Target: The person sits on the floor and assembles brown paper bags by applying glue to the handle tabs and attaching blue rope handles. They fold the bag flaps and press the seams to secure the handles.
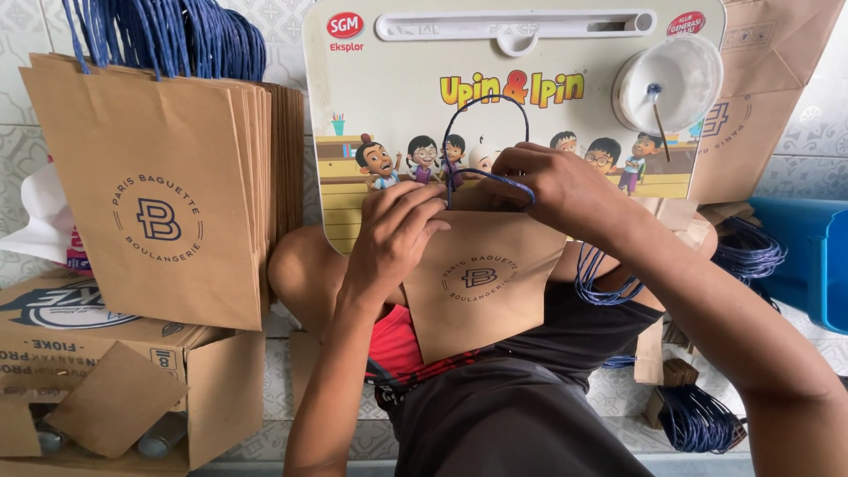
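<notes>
A small brown paper bag (481,287) with a round dark-blue logo lies on my lap against a cream lap desk (530,53) printed with cartoon children. My left hand (393,234) grips the bag's top left edge. My right hand (548,181) pinches a blue cord handle (486,106) at the bag's top edge; the cord loops up over the desk. Further blue cords (601,283) hang over my right forearm.
A stack of finished brown bags (168,185) with blue handles stands upright at left on a cardboard box (106,353). A white round dish (671,79) with a stick sits in the desk's corner. Blue cord bundles (698,415) and a blue tub (813,256) lie at right.
</notes>
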